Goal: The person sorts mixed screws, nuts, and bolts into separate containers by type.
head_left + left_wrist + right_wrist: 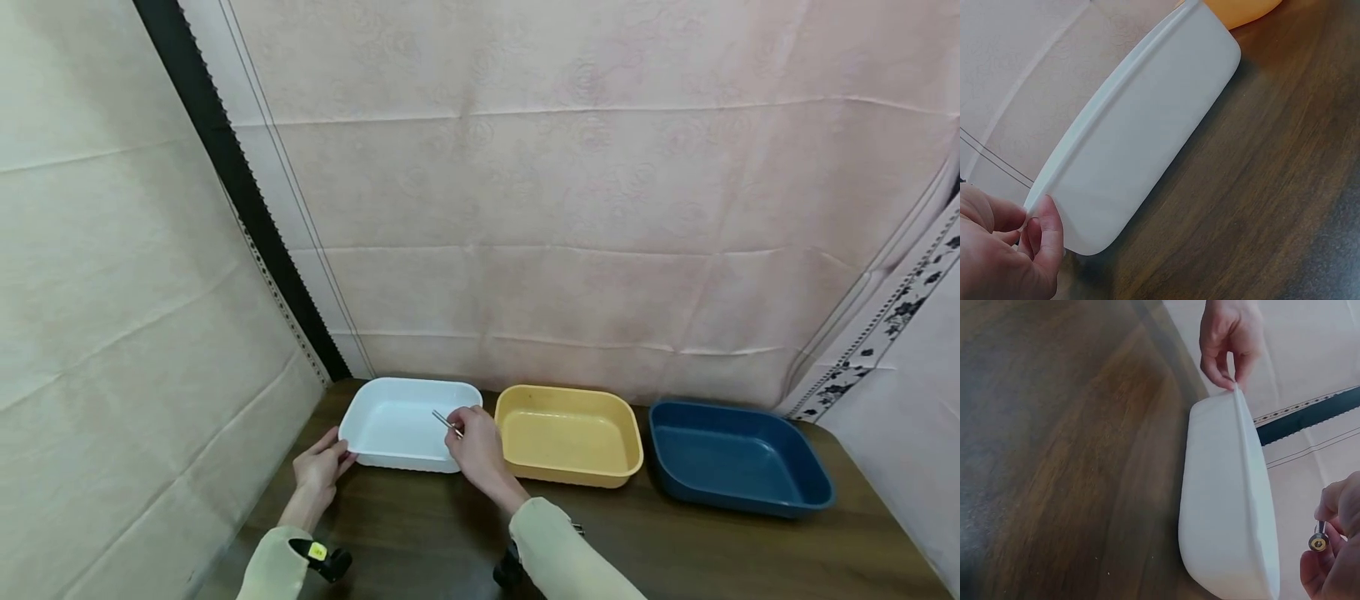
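A white tray (405, 460) stands at the left of the dark table. My left hand (318, 471) pinches its near left corner at the rim; in the left wrist view the thumb and fingers of the left hand (1007, 247) meet on that edge. Over the tray's right side, my right hand (482, 448) holds a slim silver metal rod (444, 420) between thumb and fingers, tilted. The right wrist view shows the rod's round end (1318, 542) with a brass-coloured centre; its exact kind is unclear. The tray's inside shows nothing else from the head view.
A yellow tray (570, 477) stands just right of the white one, with a blue tray (750, 502) farther right. Pale cloth (585, 208) hangs behind and at both sides of the wooden table (420, 533).
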A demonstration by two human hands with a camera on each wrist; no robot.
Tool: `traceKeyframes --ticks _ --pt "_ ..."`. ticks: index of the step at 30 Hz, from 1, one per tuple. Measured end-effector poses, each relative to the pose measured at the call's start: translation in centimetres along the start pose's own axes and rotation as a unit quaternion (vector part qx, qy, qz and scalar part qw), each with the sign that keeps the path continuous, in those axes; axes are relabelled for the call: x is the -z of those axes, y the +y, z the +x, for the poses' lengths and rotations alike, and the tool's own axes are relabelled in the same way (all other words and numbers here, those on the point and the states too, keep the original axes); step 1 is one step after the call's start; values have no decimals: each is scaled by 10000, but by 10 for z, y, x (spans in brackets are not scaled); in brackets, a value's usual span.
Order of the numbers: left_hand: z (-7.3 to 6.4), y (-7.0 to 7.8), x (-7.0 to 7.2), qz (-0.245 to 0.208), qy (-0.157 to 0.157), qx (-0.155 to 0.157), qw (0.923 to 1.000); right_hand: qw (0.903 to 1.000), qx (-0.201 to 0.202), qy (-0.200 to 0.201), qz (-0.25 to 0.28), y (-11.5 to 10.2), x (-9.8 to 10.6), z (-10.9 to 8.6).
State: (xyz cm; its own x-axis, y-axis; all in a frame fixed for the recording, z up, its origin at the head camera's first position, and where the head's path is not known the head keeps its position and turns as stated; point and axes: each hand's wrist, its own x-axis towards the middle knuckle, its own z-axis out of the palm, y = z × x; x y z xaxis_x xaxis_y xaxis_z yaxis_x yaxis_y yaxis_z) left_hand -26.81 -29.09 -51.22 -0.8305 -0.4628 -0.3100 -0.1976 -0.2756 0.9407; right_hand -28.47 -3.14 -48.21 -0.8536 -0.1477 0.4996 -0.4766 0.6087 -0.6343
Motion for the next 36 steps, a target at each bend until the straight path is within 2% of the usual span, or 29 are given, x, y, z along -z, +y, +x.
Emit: traceKeyframes --ticks 7,16,26,31,36 --pt "-1 0 -1 28 -9 18 10000 9993 -130 -251 -241 4 -16 8" --pt "-2 1 -1 -14 -72 14 10000 9984 -74 -192 -529 6 -28 10" --pt "-3 -1 -4 7 -44 22 10000 9966 -140 -395 -705 9 -38 11" --pt "-1 -3 -2 33 47 10 10000 9972 -138 -369 -637 7 -41 10" --pt "1 -2 -1 58 77 -45 9999 9980 44 -145 -614 4 -40 8"
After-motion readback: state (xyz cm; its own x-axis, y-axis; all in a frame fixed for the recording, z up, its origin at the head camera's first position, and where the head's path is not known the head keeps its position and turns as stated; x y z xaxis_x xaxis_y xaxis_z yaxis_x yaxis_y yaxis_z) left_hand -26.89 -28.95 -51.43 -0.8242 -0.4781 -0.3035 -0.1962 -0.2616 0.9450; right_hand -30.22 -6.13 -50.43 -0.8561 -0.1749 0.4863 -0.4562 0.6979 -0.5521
